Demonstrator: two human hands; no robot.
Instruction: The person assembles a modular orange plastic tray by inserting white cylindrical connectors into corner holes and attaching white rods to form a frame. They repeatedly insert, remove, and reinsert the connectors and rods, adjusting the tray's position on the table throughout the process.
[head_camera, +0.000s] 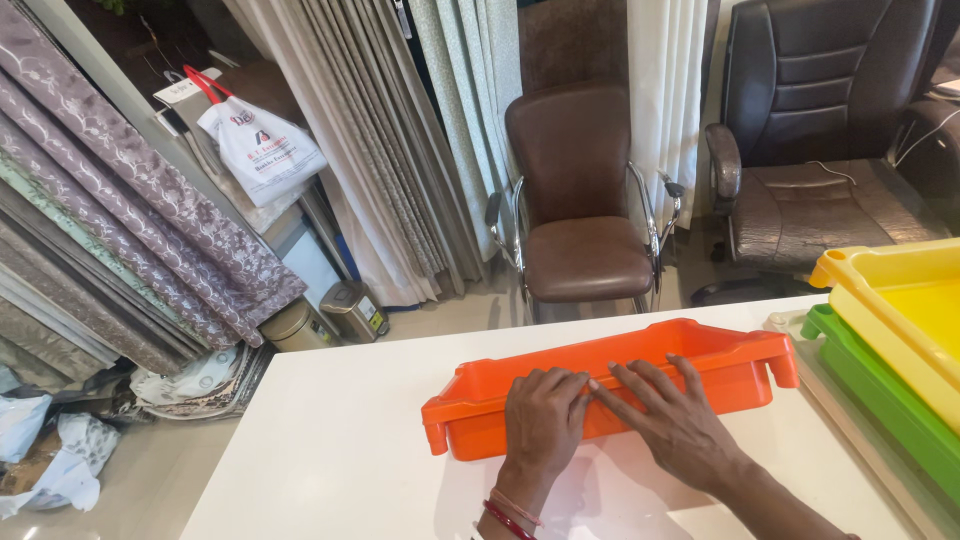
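So the orange tray (610, 385) sits on the white desk (330, 450), long axis running left-right across both hands, left hand (543, 420) and right hand (672, 415) resting flat on its near wall with fingers spread open, gripping nothing, while stacked yellow tray (900, 290) and green tray (880, 390) crowd its right end.

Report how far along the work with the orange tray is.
Done: the orange tray sits on the white table, apart from the stacked yellow tray and green tray at the right. In hand: the left hand and right hand press flat on its near wall. Left: it is not stacked with them.
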